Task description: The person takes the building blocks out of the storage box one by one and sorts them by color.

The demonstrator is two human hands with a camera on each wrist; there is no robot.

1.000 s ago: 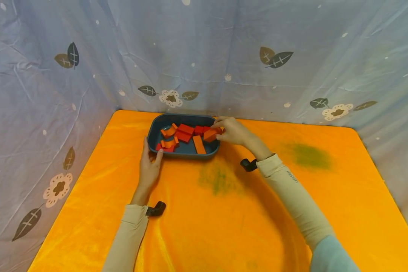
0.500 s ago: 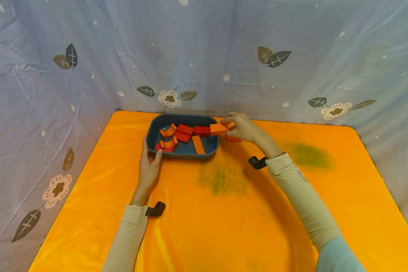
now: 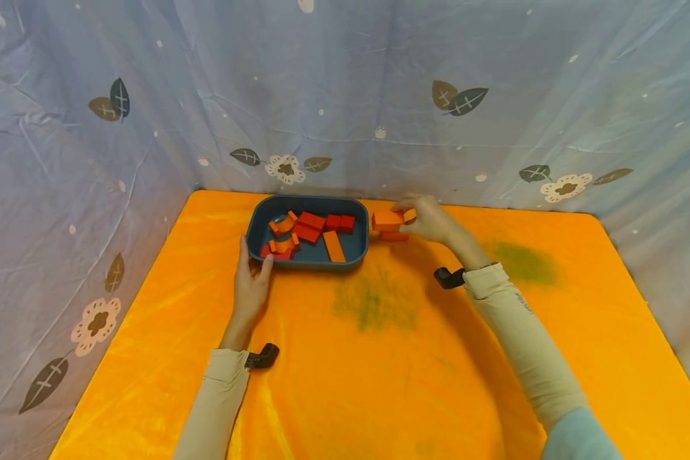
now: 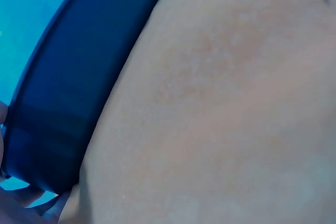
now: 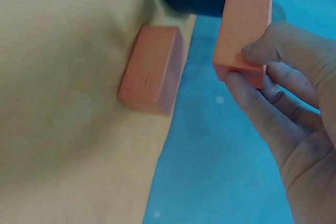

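In the head view my right hand [image 3: 431, 220] pinches an orange block [image 3: 387, 221] between thumb and fingers, just past the right end of a dark blue tray [image 3: 305, 264]. The right wrist view shows the held block [image 5: 244, 27] raised off the cloth. A red-orange block [image 5: 149, 69] lies on the cloth below it. My left hand [image 3: 250, 287] holds the tray at its near left corner, thumb at the rim and fingers along the outer wall. Inside the tray are several red blocks [image 3: 310, 227], a flat orange block [image 3: 334, 247] and two curved orange pieces [image 3: 283, 225].
A yellow-orange cloth [image 3: 345, 383] with greenish smudges covers the table. Grey-blue curtains [image 3: 345, 96] printed with leaves and flowers stand behind it and at both sides. Each wrist bears a small black camera mount [image 3: 450, 278].
My right hand has carried the orange block from the tray's right end out past its rim, to the right. The red-orange block on the cloth has come into sight. My left hand keeps its place.
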